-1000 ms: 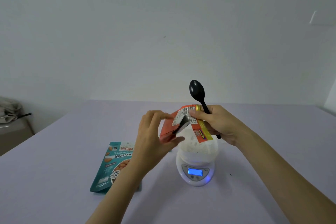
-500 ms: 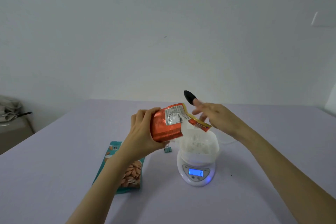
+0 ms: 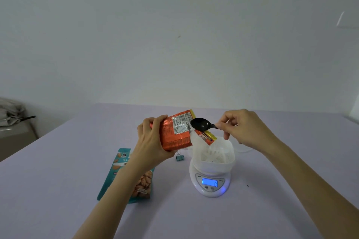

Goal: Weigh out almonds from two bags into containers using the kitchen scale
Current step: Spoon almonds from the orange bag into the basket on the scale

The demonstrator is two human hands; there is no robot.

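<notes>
My left hand (image 3: 150, 142) grips an orange foil almond bag (image 3: 174, 132), tilted so its torn mouth points right and down over a white slotted container (image 3: 213, 153). That container stands on a white kitchen scale (image 3: 210, 182) whose blue display is lit. My right hand (image 3: 244, 129) pinches the handle of a black plastic spoon (image 3: 201, 124), its bowl level at the bag's mouth. A teal almond bag (image 3: 134, 178) lies flat on the table, partly under my left forearm.
A small blue binder clip (image 3: 180, 157) lies on the lilac table (image 3: 77, 161) between the teal bag and the scale. A white object shows partly behind my right wrist. A grey bundle (image 3: 11, 114) sits on a low stand at far left.
My left hand took the orange bag in a full grip and tilted it toward the container. My right hand let go of the bag's top and turned the spoon down to its mouth.
</notes>
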